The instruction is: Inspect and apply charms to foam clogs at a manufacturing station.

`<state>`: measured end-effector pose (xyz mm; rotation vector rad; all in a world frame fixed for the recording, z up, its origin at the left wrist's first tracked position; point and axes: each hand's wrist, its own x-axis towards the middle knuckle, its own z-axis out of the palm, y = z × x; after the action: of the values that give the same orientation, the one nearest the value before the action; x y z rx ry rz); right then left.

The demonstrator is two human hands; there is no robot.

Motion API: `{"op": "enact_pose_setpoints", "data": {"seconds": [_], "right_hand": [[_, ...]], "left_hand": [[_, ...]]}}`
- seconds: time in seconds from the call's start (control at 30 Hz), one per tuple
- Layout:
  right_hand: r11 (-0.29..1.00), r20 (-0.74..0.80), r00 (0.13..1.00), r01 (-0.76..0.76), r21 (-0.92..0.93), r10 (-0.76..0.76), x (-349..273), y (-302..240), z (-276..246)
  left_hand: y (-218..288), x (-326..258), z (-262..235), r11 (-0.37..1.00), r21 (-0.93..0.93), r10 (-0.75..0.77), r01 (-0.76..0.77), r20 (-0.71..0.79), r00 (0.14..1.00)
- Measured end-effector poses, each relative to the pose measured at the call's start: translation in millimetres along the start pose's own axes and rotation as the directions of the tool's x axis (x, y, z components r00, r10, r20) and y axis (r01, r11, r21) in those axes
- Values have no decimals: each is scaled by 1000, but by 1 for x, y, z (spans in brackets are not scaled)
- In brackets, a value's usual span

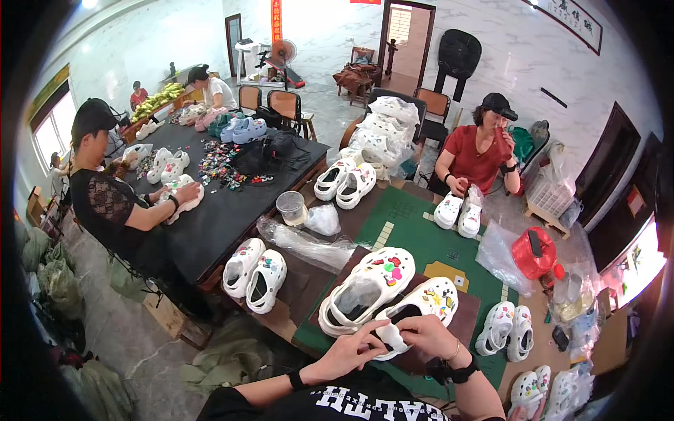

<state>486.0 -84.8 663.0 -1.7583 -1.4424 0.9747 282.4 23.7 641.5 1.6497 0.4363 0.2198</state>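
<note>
Left hand and right hand both closed on the heel end of a white clog, at the near edge of the green table mat, fingers pinching the heel strap between them. Clog decorated with coloured charms on its toe, lying tilted, toe pointing away toward the mat's middle. Touching its left side, a second white clog with red and green charms, clear plastic stuffed inside. Further left, near the dark table's near corner, another white pair. Right of the hands, at the mat's right edge, a small white pair. Beyond, a red basket and crumpled clear bags.
</note>
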Motion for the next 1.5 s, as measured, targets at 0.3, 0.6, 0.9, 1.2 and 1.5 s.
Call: {"op": "enact_pose_setpoints", "data": {"seconds": [0.3, 0.6, 0.9, 1.2, 1.5], "right_hand": [[993, -323, 947, -31, -113, -7, -33, -13, -24], [837, -126, 914, 288, -465, -385, 28, -56, 15], [820, -1, 923, 341, -459, -385, 63, -29, 47], [856, -66, 988, -85, 510, 138, 67, -17, 37], [881, -8, 992, -110, 460, 128, 63, -23, 30]], "left_hand": [[-15, -34, -43, 987, -85, 122, -136, -152, 981], [-18, -82, -76, 920, -340, 128, -196, -210, 969], [-34, -74, -72, 744, -614, 0, -262, -393, 920], [-44, -4, -41, 856, -516, -117, -30, -250, 961], [-37, 11, -26, 855, -508, -66, -99, -296, 953]]}}
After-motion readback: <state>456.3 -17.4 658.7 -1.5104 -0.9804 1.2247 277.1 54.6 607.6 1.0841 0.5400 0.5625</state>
